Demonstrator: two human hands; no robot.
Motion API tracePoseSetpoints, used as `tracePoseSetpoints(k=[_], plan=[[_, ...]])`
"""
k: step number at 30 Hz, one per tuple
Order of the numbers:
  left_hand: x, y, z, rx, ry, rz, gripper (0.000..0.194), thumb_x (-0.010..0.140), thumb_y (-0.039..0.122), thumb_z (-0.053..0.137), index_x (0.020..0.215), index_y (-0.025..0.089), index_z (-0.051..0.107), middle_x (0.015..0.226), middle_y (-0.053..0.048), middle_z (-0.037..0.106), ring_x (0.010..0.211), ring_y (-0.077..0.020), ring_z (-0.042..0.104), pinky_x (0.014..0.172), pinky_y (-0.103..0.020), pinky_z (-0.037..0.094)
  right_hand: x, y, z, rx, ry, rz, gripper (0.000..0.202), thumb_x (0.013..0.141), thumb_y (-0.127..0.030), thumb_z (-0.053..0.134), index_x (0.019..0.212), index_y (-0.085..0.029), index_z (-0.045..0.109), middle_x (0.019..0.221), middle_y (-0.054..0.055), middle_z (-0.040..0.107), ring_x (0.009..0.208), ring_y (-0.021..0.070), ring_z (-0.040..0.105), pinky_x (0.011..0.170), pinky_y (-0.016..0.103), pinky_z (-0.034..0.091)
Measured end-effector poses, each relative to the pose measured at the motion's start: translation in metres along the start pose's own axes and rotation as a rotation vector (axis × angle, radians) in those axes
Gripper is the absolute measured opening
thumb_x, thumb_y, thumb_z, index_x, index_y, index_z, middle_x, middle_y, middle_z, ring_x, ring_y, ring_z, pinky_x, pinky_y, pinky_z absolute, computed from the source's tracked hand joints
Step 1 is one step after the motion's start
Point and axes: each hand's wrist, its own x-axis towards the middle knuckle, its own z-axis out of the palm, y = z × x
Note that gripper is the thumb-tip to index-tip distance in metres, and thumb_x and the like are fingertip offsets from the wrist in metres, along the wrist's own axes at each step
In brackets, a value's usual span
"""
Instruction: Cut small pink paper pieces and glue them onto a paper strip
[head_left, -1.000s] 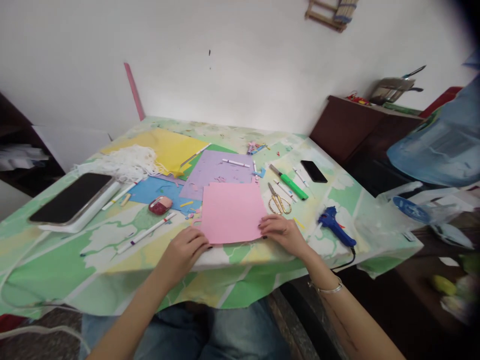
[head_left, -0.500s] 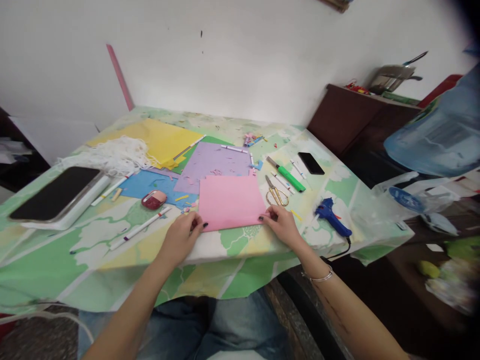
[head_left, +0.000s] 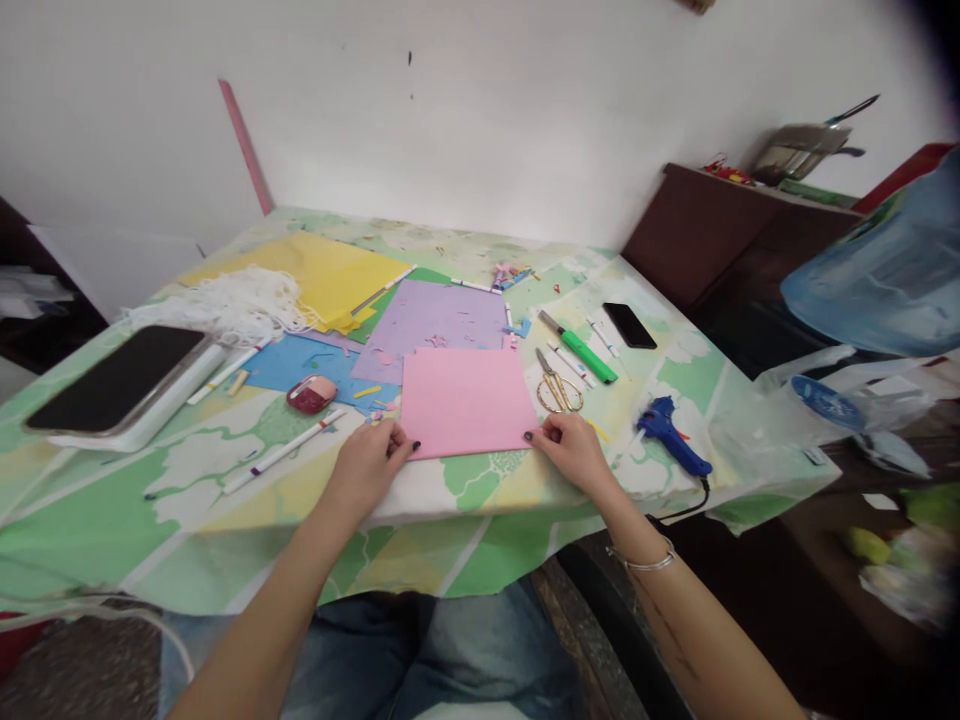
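A pink sheet [head_left: 466, 402] lies near the front edge of the table, its near edge straight and its far edge slightly stepped. My left hand [head_left: 373, 455] pinches its near left corner between thumb and fingers. At the near right corner, my right hand [head_left: 571, 450] grips the sheet the same way. Gold-handled scissors [head_left: 556, 385] lie just beyond my right hand. Under and behind the pink sheet is a purple sheet [head_left: 442, 318] with small scraps on it. A blue sheet [head_left: 289, 362] shows to its left.
Left: yellow sheets [head_left: 330, 268], white yarn [head_left: 240, 300], a phone on a white box [head_left: 120, 380], a red-and-pink object [head_left: 311, 393], a marker [head_left: 285, 452]. Right: a green cutter [head_left: 589, 357], a black phone [head_left: 630, 325], a blue glue gun [head_left: 673, 435] and a plastic bag [head_left: 757, 430].
The view has shifted slightly. Both hands keep their grip on the near corners of the pink sheet, which otherwise looks the same.
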Motion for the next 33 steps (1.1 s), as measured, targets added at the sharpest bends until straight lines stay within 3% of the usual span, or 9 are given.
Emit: tracePoseSetpoints(k=[11,21,25,27,28,30,33], plan=[[0.001,0.003,-0.001,0.041,-0.072,-0.022,0.015,0.079,0.023,0.048,0.064,0.019,0.047,0.065,-0.004,0.059,0.063,-0.0194,0.053,0.057,-0.029,0.035,0.000,-0.001,0.001,-0.054,-0.001,0.030,0.031,0.074,-0.033,0.061,0.051,-0.020,0.045,0.051,-0.001,0.050,0.057,0.0146,0.045,0.055,0.026,0.028],[0.000,-0.006,0.014,0.147,0.062,0.052,0.018,0.078,0.020,0.049,0.060,0.021,0.044,0.059,-0.004,0.054,0.060,-0.0215,0.051,0.058,-0.034,0.040,0.000,0.002,0.004,-0.107,0.014,0.089,0.034,0.074,-0.040,0.059,0.049,-0.020,0.048,0.048,0.000,0.050,0.053,0.0145,0.045,0.053,0.027,0.026],[-0.003,-0.004,0.019,0.186,0.164,0.094,0.011,0.080,0.015,0.048,0.085,0.015,0.057,0.079,-0.009,0.057,0.072,-0.0225,0.054,0.065,-0.037,0.044,-0.001,0.003,0.007,-0.115,0.027,0.087,0.033,0.074,-0.039,0.060,0.050,-0.020,0.047,0.049,-0.001,0.050,0.054,0.0145,0.045,0.055,0.027,0.027],[-0.005,0.002,0.018,0.250,0.189,0.208,0.032,0.082,0.009,0.045,0.110,0.017,0.057,0.100,-0.014,0.057,0.090,-0.0263,0.054,0.076,-0.042,0.044,-0.001,0.003,0.007,-0.118,0.036,0.090,0.032,0.073,-0.039,0.060,0.052,-0.020,0.046,0.051,-0.001,0.051,0.055,0.0149,0.045,0.056,0.027,0.027],[-0.005,0.006,0.017,0.285,0.167,0.308,0.042,0.082,0.006,0.044,0.119,0.024,0.054,0.111,-0.015,0.054,0.101,-0.0288,0.051,0.082,-0.046,0.042,-0.001,0.002,0.007,-0.119,0.040,0.092,0.031,0.073,-0.039,0.060,0.053,-0.020,0.046,0.052,-0.001,0.051,0.056,0.0151,0.045,0.057,0.027,0.028],[-0.005,0.014,0.014,0.339,0.088,0.538,0.052,0.084,0.007,0.046,0.125,0.038,0.049,0.130,-0.011,0.047,0.120,-0.0325,0.040,0.092,-0.052,0.034,-0.002,0.002,0.007,-0.120,0.047,0.096,0.030,0.073,-0.040,0.060,0.054,-0.021,0.045,0.053,0.000,0.051,0.057,0.0156,0.045,0.057,0.027,0.028],[-0.003,0.021,0.011,0.375,0.009,0.725,0.054,0.084,0.010,0.051,0.127,0.042,0.047,0.138,-0.007,0.044,0.129,-0.0326,0.033,0.097,-0.054,0.029,-0.002,0.000,0.007,-0.117,0.054,0.103,0.030,0.072,-0.040,0.060,0.056,-0.021,0.044,0.053,-0.001,0.051,0.057,0.0157,0.045,0.056,0.027,0.028]])
